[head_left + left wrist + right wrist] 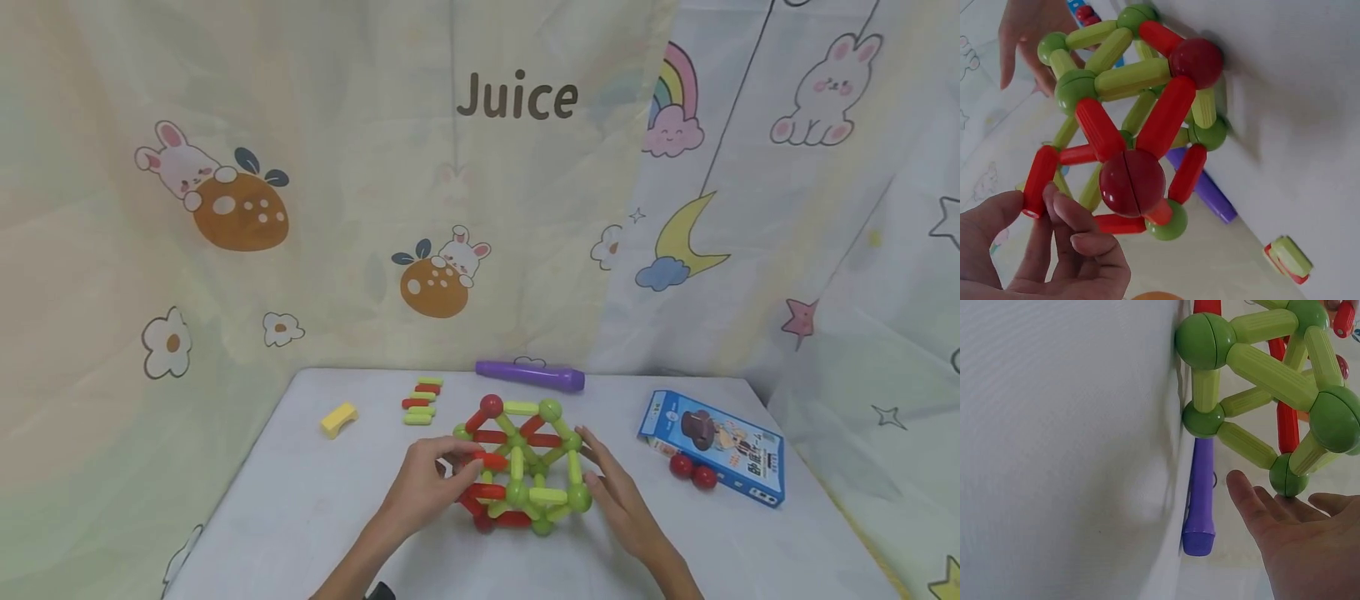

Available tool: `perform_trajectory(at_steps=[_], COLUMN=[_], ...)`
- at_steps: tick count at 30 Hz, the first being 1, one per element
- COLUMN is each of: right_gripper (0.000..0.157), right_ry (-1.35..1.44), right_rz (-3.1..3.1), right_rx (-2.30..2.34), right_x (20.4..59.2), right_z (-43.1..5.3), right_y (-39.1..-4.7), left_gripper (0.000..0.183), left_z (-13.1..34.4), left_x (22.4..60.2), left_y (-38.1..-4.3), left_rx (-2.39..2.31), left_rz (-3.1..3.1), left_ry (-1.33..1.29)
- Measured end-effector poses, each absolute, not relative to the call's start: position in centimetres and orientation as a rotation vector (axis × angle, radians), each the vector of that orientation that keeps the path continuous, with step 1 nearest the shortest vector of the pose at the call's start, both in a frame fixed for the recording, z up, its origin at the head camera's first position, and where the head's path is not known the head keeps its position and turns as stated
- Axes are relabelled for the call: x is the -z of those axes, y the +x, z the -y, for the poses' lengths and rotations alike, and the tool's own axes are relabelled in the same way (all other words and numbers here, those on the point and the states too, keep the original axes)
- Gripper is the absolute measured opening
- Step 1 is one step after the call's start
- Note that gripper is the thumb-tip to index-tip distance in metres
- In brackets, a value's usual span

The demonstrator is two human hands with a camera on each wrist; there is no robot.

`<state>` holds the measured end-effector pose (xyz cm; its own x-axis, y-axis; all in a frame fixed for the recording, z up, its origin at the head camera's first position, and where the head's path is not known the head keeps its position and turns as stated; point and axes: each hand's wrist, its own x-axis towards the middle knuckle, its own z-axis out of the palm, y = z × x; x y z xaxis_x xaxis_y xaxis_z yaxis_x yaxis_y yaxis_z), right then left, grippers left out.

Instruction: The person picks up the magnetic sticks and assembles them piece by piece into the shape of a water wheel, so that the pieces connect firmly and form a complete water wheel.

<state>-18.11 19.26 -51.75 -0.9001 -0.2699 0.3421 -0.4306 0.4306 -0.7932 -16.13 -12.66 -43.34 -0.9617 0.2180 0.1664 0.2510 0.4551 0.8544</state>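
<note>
A frame of magnetic rods and balls [517, 493], in red and green, stands on the white table in the head view. To its left, my left hand [427, 483] pinches a loose-looking red rod [1040, 181] between thumb and fingers. The rod's upper end lies close to the frame in the left wrist view; whether they touch I cannot tell. At the frame's right side is my right hand [621, 504], its fingers fairly straight. In the right wrist view its fingertips are at a green ball [1288, 475], seemingly touching it.
Several red and green rods [422, 402] lie in a column at the back left, beside a yellow block [339, 420]. A purple microphone-shaped stick [528, 375] lies along the back edge. At right rests a blue box [720, 442] with two red balls [693, 471] against it.
</note>
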Motion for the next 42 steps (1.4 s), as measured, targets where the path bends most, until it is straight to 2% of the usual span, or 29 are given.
perform_trajectory(at_steps=[12,35,38,42], right_gripper=[0.057,0.057,0.057,0.054], right_ry=[0.641,0.598,0.618,0.584], right_rz=[2.495,2.533,2.511,2.462], right_rx=[-1.505,-1.463,-1.491,-1.496], right_x=[51.8,51.4,51.4,51.6], right_z=[-19.3,-19.2,-19.6,-20.3], right_y=[-17.9,-17.9,-18.0,-18.1], left_gripper=[0.016,0.019,0.021,0.02], left_z=[11.4,11.9,13.3,16.3], left_x=[44.2,44.0,44.5,46.6], left_y=[-17.1,-17.2,-17.9,-20.4], left_rx=[1.662,1.626,1.623,1.558], left_rz=[2.686,2.677,2.624,2.536], left_ry=[-0.595,-0.587,-0.514,-0.282])
